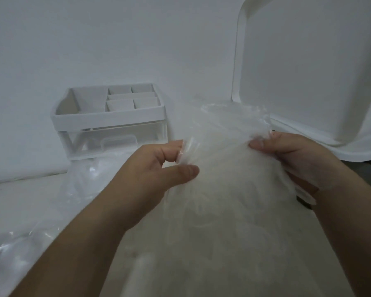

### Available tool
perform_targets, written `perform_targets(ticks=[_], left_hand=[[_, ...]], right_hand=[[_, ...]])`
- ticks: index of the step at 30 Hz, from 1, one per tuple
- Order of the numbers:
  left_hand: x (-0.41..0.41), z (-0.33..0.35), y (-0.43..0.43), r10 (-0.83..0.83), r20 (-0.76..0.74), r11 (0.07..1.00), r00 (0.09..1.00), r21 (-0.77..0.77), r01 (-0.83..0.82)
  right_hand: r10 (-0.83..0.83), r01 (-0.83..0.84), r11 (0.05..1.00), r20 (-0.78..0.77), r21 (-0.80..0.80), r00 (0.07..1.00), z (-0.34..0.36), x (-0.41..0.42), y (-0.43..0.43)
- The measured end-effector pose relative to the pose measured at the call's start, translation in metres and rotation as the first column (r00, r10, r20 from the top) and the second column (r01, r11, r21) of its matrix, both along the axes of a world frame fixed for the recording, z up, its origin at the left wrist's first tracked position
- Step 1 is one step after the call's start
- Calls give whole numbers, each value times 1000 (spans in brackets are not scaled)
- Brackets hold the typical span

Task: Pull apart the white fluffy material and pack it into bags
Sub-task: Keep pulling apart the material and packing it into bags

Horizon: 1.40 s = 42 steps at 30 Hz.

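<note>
Wall [116,39]; left hand [150,170], right hand [287,157] pinch crinkly bag [234,121].

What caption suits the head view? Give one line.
Left hand and right hand pinch a clear bag of white fluffy material.

Two bare hands: one left hand [154,174], one right hand [291,159]. One clump of white fluffy fibre material [223,200], one thin clear plastic bag [229,121], and more crumpled clear plastic film [84,181] on the one white tabletop [19,200], too tangled to count as separate bags. One white plastic desk organiser [107,118] with six open compartments on top and one clear drawer [116,142] below; one white rounded-corner tray [308,71] standing on edge.
</note>
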<state>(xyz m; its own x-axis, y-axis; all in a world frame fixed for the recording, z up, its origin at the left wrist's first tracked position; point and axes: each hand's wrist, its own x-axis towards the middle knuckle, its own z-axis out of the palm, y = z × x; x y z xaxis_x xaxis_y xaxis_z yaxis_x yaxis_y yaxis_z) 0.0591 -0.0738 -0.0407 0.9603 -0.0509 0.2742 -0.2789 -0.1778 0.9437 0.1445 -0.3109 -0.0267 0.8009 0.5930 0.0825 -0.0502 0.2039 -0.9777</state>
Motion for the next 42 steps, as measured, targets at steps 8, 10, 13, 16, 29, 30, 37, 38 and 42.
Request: perform_targets(ticks=[8,10,13,16,29,30,37,38,42], left_hand=[[2,-2,16,-152,-209,982,966,80,172],[-1,2,30,-243,-299,933,923,189,307],[-2,5,32,-295,-283,907,913,216,360],[0,-1,9,-68,-201,991,977,104,90],[7,-14,-15,127,-282,985,951,-79,-155],[7,-15,-15,146,-269,985,952,-47,-164],[9,-18,-17,194,-139,981,971,60,-187],[8,-18,-18,187,-138,982,973,32,-184],[4,-14,-19,84,-216,995,973,-28,-93]], right_hand=[[-151,150,988,-23,-45,988,-4,5,-4],[-198,197,978,-19,-66,980,-4,7,-7],[-156,154,983,-13,-96,988,-5,5,-4],[-41,36,986,-28,-166,999,-12,3,2],[-122,161,958,169,-237,978,-20,8,18],[-183,226,949,204,-218,962,-22,9,19],[-218,240,951,126,-197,968,-23,9,18],[-178,196,954,99,-227,979,-24,8,17],[-130,157,952,117,-264,985,-26,7,18]])
